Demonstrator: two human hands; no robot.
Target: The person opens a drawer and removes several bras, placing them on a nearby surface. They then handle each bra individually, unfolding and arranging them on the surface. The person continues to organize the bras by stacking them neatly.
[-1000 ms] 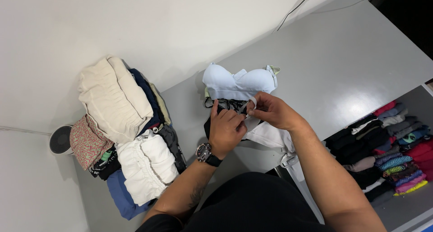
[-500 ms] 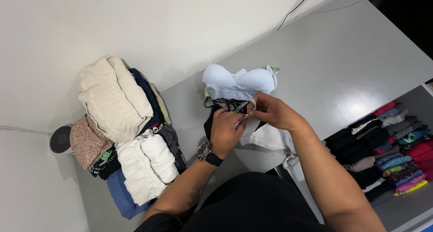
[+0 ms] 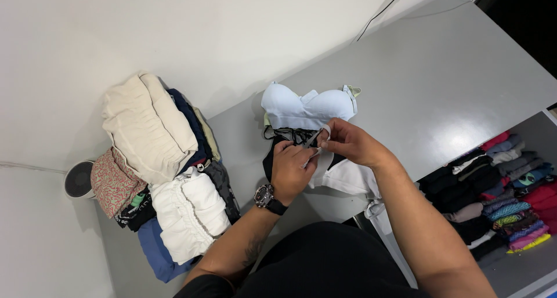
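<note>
A pale blue bra (image 3: 307, 106) lies cups-up on the grey table (image 3: 441, 83), on top of a black bra (image 3: 272, 153) and white cloth (image 3: 348, 176). My left hand (image 3: 293, 170), with a dark watch on its wrist, pinches a thin strap at the bra's near edge. My right hand (image 3: 348, 141) meets it from the right, its fingers closed on the same white strap (image 3: 321, 135). Both hands touch each other just in front of the blue cups.
A heap of folded clothes (image 3: 156, 164), cream, white, navy and blue, fills the table's left end. A small round grey fan (image 3: 78, 179) stands beside it. An open drawer (image 3: 499, 193) at the right holds rows of rolled colourful garments. A cable (image 3: 383, 11) runs along the far wall.
My left hand has slid slightly lower and nearer along the strap; my right hand stays pinched at the strap. The bras have not shifted.
</note>
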